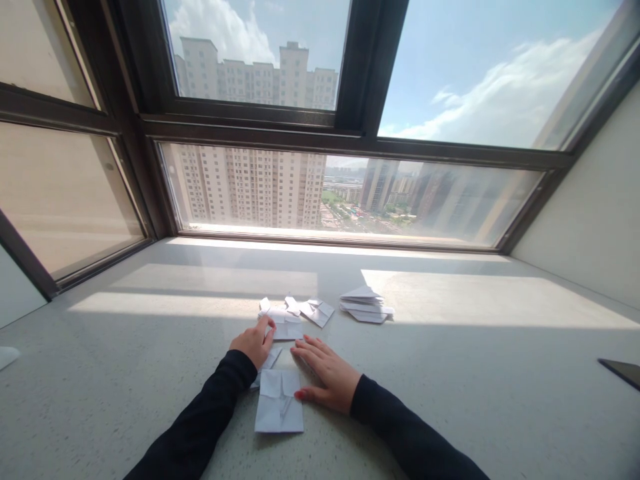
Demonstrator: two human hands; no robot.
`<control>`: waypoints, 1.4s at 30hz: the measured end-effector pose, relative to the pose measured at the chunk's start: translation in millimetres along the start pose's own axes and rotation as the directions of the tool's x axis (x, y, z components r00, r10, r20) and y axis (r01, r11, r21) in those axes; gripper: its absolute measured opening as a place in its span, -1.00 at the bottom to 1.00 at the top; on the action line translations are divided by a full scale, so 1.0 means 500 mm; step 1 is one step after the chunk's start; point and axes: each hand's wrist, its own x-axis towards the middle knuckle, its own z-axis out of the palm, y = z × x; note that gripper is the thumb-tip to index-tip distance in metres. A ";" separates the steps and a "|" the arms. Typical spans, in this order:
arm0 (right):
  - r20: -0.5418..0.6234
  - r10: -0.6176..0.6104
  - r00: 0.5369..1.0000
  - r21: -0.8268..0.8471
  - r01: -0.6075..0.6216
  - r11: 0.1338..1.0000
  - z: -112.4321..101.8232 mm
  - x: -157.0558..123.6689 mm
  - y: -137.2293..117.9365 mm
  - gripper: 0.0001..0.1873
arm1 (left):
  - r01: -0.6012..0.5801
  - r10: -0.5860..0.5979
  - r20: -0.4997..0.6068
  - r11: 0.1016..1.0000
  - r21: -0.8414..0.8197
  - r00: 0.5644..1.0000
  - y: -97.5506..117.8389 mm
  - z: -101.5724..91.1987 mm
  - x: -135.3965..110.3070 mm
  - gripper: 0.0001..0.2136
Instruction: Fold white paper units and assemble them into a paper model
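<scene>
My left hand (255, 341) has its fingers curled together at the left edge of a folded white paper (287, 327), pinching at that edge. My right hand (327, 375) lies with fingers stretched out, its fingertips by the lower right corner of that paper. Its thumb touches the right side of a squarish folded paper (273, 417) with creased flaps, flat on the sill nearest me. Between the two, another folded paper (271, 360) is partly hidden by my left hand and wrist.
A smaller folded paper (319, 312) lies beyond my hands, and a stack of folded papers (365, 305) stands to its right. The pale speckled sill (450, 373) runs up to a dark-framed window (340, 243). A dark flat object (623, 373) lies at the far right.
</scene>
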 end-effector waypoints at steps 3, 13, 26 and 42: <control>0.020 0.004 1.000 -0.006 -0.004 1.000 0.000 0.001 0.000 -0.23 | 0.000 0.000 0.005 1.000 0.002 1.000 0.000 0.001 0.000 -0.83; -0.013 0.012 1.000 -0.034 -0.013 0.999 0.003 -0.001 -0.005 -0.27 | 0.016 -0.017 0.040 1.000 0.024 0.999 0.004 -0.003 -0.002 -0.81; -0.006 0.013 1.000 -0.037 -0.013 0.999 -0.001 -0.001 -0.006 -0.30 | 0.023 -0.023 0.048 1.000 0.013 0.999 0.005 -0.005 -0.002 -0.81; -0.005 0.015 1.000 -0.040 -0.015 0.999 -0.001 -0.002 -0.005 -0.30 | 0.008 -0.008 0.029 1.000 0.013 1.000 -0.001 0.002 0.001 -0.80</control>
